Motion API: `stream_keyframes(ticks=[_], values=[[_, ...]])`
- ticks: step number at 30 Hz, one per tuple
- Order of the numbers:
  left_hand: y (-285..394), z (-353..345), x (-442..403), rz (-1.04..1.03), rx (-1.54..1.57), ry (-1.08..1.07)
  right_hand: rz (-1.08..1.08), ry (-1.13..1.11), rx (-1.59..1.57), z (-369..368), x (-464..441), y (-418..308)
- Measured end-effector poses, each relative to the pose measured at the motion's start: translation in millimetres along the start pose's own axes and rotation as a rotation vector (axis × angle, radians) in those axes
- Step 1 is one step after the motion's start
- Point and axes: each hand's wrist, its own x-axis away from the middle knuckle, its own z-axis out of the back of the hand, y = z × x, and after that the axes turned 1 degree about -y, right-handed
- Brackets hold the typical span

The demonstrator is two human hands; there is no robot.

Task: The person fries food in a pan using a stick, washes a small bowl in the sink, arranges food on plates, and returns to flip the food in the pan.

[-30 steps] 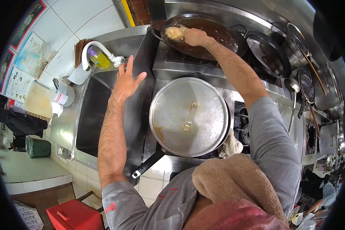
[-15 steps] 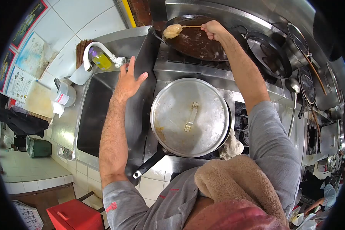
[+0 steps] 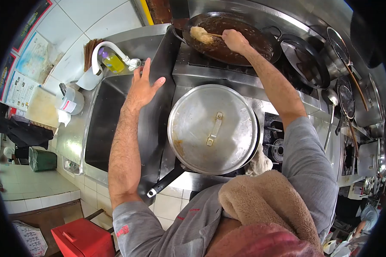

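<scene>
My right hand (image 3: 235, 40) grips the end of a thin wooden stick (image 3: 214, 34) over the large dark wok (image 3: 227, 55). At the stick's left end a pale, battered-looking piece (image 3: 201, 35) lies in the brown oil near the wok's left side. My left hand (image 3: 142, 87) is spread, fingers apart, over the divider at the right edge of the sink (image 3: 109, 124), just below the white faucet (image 3: 134, 64); nothing is in it. Between my arms stands a wide pot under a round metal lid (image 3: 195, 128).
A black pan (image 3: 302, 64) sits right of the wok, with a ladle (image 3: 331, 97) and strainers beyond. A black handle (image 3: 169, 180) juts out below the lid. Left are a yellow soap bottle (image 3: 112, 62), a plastic jug (image 3: 72, 103) and a red bin (image 3: 82, 238). Someone's arm shows at far lower right.
My right hand moved right from beside the piece, then slightly down and left with the stick. The piece was raised and now sits lower in the oil. My left hand stayed nearly still.
</scene>
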Motion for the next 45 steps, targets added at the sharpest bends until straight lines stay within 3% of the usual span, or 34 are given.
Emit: stream_keyframes(ticks=[9, 26, 45], values=[[4, 2, -1, 0.016, 0.059, -0.035, 0.123, -0.136, 0.230, 21, 44, 26], [3, 1, -1, 0.023, 0.059, -0.041, -0.033, -0.123, 0.589, 35, 8, 91], [-1, -2, -2, -0.024, 0.000, 0.012, -0.191, -0.030, 0.651, 56, -6, 132]])
